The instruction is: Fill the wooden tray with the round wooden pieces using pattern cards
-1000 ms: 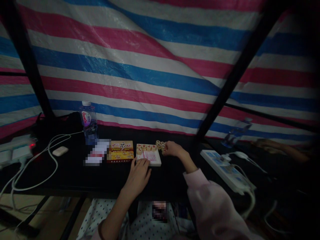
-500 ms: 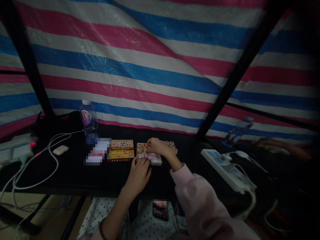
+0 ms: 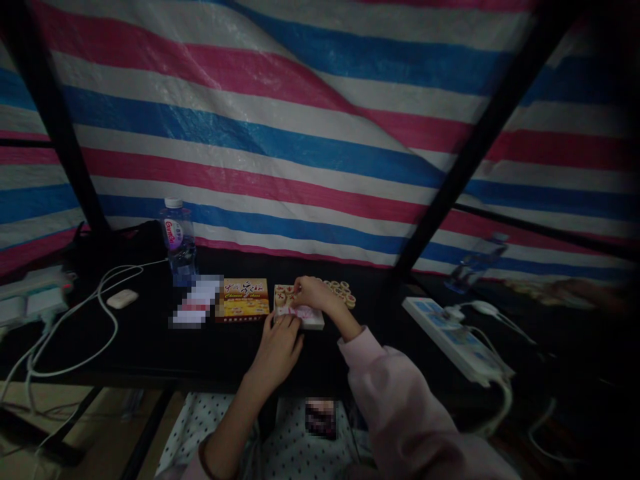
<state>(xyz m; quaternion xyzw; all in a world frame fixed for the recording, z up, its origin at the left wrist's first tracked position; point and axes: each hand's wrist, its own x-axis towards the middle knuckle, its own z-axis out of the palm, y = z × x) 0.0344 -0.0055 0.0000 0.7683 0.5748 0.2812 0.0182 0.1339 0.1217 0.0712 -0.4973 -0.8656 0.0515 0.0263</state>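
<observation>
A small white box point(image 3: 313, 320) with round wooden game pieces along its far edge lies on the black table point(image 3: 150, 347). My left hand point(image 3: 279, 347) rests with curled fingers on the box's near left corner. Over the box's far side, my right hand point(image 3: 311, 294) pinches its fingers together; what it holds is too small to make out. A loose cluster of round pieces point(image 3: 340, 291) lies on the table just right of that hand. The box's yellow and red lid point(image 3: 243, 299) lies to the left.
A water bottle point(image 3: 178, 241) stands at the back left, beside white cables point(image 3: 95, 320) and a small white case point(image 3: 121, 299). A white power strip point(image 3: 453, 339) lies on the right, a second bottle point(image 3: 475, 263) behind it. Striped tarp hangs behind; black poles cross it.
My right hand moved left from the loose pieces to the far side of the box. My left hand stayed on the box's corner.
</observation>
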